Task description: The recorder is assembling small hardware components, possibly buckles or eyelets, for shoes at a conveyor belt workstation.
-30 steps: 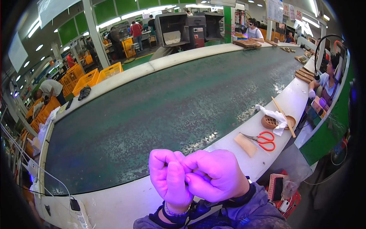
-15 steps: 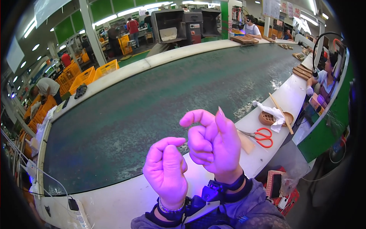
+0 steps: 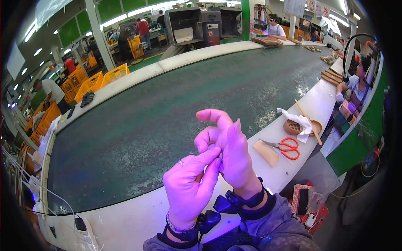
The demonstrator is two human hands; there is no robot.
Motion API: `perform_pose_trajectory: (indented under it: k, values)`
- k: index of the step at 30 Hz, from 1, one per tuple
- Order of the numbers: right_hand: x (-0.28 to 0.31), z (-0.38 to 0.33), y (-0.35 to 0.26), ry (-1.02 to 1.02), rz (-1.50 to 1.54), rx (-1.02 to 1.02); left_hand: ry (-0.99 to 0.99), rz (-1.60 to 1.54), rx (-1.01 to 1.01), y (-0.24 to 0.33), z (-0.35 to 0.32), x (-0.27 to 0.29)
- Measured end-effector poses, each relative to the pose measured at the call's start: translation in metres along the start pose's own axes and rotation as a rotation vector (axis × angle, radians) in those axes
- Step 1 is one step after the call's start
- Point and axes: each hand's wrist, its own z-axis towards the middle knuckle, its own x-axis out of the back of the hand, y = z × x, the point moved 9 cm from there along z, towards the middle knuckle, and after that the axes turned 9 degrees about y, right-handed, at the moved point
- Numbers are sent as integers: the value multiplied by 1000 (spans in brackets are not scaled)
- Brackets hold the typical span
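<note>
Head view: left hand (image 3: 187, 182), fingers pinched, contents unclear, touching right hand (image 3: 236, 157), fingers parted, loosely curved; scissors (image 3: 280, 145) on bench (image 3: 134, 219).

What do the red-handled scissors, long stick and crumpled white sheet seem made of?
Red-handled scissors: grey metal blades; handles probably plastic or plastic-coated, being evenly red. Long stick: likely bare wood, pale tan and matte. Crumpled white sheet: fabric or paper, limply folded; I can't tell which.

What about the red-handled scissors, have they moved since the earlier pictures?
No. The red-handled scissors lie in the same spot on the white counter, blades by the tan piece; only the whole view has shifted slightly.
</note>
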Motion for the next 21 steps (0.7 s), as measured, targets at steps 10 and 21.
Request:
perform_pose_trajectory:
  k: [10, 21]
  values:
    - [-16, -7, 0, -162, -207, 76, -66, 190, 14, -11, -1, 6]
    - [-13, -4, 4, -81, -28, 58, 115, 71, 5, 1, 1, 10]
